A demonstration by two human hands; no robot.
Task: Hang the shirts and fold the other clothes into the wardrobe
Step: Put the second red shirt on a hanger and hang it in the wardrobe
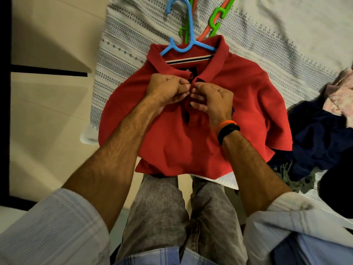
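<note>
- Head view: a red polo shirt (238, 88) lies front-up on a bed (286, 35) with a white patterned cover, and a blue hanger (188, 45) is already threaded through its collar, hook pointing away from the person.
- The left hand (165, 89) and right hand (212, 98) meet at the dark-lined placket just below the collar; the fingers of each are curled and pinching one edge of the opening, fingertips nearly touching.
- The step looks like buttoning the placket (the button itself is hidden behind the fingers, so I cannot tell whether it is through).
- To do it well, I would keep both edges flat and aligned, hold the buttonhole taut with one hand and feed the button with the other, without dragging the collar off the hanger shoulders.
- Green and orange hangers (215, 20) lie beyond the collar; a heap of dark and pink clothes (315, 131) waits at the right.
- A dark neck label (186, 70) and a small chest emblem near the right wrist show, but neither is legible; no readable writing anywhere.
</note>
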